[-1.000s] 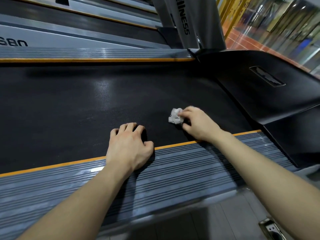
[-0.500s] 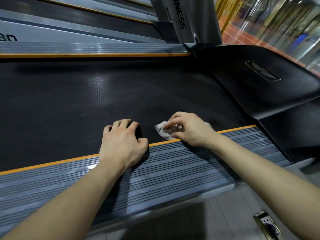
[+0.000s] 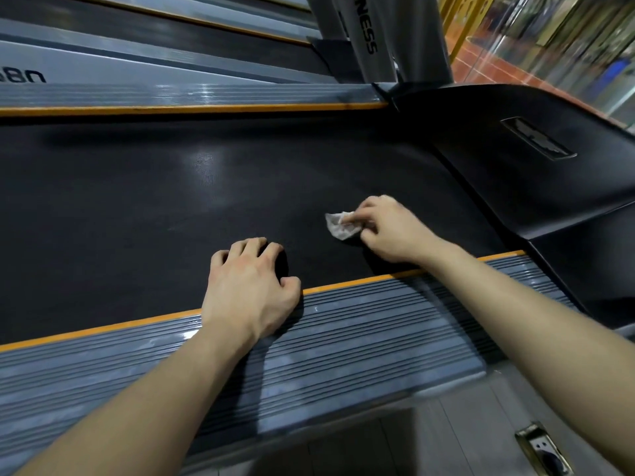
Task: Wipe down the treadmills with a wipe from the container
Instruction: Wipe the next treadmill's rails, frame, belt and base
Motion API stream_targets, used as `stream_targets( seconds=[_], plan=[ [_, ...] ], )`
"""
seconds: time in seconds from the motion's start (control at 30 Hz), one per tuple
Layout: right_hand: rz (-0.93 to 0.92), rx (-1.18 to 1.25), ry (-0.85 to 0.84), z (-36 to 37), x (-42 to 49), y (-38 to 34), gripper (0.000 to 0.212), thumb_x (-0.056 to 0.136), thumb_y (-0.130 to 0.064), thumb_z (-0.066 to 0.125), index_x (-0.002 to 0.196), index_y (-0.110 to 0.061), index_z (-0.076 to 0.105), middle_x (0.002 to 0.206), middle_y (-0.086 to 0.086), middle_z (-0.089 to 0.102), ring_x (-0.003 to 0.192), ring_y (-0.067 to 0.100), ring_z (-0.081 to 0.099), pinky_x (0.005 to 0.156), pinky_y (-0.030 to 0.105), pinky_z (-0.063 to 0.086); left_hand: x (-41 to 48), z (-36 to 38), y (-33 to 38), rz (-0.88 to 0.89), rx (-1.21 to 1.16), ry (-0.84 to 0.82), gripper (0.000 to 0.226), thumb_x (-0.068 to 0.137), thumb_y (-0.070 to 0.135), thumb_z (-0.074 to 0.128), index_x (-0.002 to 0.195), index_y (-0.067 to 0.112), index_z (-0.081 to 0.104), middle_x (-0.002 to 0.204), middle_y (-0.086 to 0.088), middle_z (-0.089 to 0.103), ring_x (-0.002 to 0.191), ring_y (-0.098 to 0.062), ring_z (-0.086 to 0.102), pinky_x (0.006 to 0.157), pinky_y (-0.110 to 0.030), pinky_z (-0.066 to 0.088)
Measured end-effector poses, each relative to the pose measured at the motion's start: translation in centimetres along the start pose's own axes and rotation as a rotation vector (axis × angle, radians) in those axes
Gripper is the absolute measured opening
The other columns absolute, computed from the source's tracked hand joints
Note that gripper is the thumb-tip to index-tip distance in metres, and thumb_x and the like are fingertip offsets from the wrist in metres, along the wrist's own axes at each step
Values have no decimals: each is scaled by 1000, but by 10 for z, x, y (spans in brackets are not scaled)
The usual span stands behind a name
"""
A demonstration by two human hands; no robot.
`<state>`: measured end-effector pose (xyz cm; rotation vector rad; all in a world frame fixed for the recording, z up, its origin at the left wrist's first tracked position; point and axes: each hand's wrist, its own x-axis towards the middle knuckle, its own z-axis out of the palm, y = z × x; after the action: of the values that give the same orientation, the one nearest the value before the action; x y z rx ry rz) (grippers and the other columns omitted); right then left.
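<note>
A black treadmill belt (image 3: pixel 144 214) fills the middle of the head view, edged by an orange strip and a grey ribbed side rail (image 3: pixel 343 345) in front. My right hand (image 3: pixel 388 231) pinches a small crumpled white wipe (image 3: pixel 338 225) and presses it on the belt near the belt's right end. My left hand (image 3: pixel 251 286) rests on the belt's near edge with curled fingers, its heel on the rail, holding nothing. The wipe container is out of sight.
The black motor cover (image 3: pixel 536 159) rises to the right of the belt. A grey upright post (image 3: pixel 374 36) stands behind it. A second treadmill's rail (image 3: pixel 137 63) runs along the back. A metal floor socket (image 3: pixel 544 451) sits at lower right.
My right hand has slid the wipe away from the orange edge, farther onto the belt and to the right. My left hand stays put on the near edge.
</note>
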<state>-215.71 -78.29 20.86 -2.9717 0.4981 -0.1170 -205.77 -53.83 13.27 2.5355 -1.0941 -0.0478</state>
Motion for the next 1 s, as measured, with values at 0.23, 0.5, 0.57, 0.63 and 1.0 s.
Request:
stream_targets(
  seconds=[0.23, 0.5, 0.57, 0.63, 1.0],
  plan=[
    [373, 476, 335, -74, -18, 50, 37, 82, -32, 70, 115, -47, 77, 104, -12, 79, 96, 6, 73, 97, 34, 60, 2, 0, -1, -8, -3, -13, 57, 90, 54, 40, 138, 31, 62, 153, 3, 56, 144, -21, 44, 119, -47, 32],
    [185, 24, -143, -14, -42, 54, 54, 90, -22, 82, 142, -29, 68, 131, -4, 56, 120, 18, 59, 96, 22, 40, 2, -3, 2, -9, 4, -33, 60, 90, 55, 39, 138, 30, 62, 153, 1, 56, 142, -24, 45, 118, -48, 33],
    [157, -28, -162, -9, -32, 46, 51, 95, -21, 75, 145, -27, 66, 133, -5, 51, 119, 18, 59, 98, 24, 42, 2, -3, 2, -9, 6, -40, 61, 89, 55, 37, 139, 30, 62, 154, 1, 55, 142, -24, 46, 117, -48, 34],
    [142, -64, -250, -13, -25, 38, 47, 99, -23, 65, 146, -22, 62, 148, -2, 38, 117, 24, 61, 104, 32, 48, 2, -3, 2, -8, 1, -38, 61, 89, 55, 37, 139, 31, 62, 153, 1, 55, 141, -24, 46, 117, -48, 34],
    [12, 116, -111, 13, -15, -3, 41, 93, -16, 73, 132, -28, 71, 117, -1, 63, 103, 14, 59, 87, 20, 39, 2, -2, 2, -14, 15, -41, 63, 88, 55, 35, 140, 32, 61, 155, 1, 54, 144, -23, 44, 118, -48, 33]
  ],
)
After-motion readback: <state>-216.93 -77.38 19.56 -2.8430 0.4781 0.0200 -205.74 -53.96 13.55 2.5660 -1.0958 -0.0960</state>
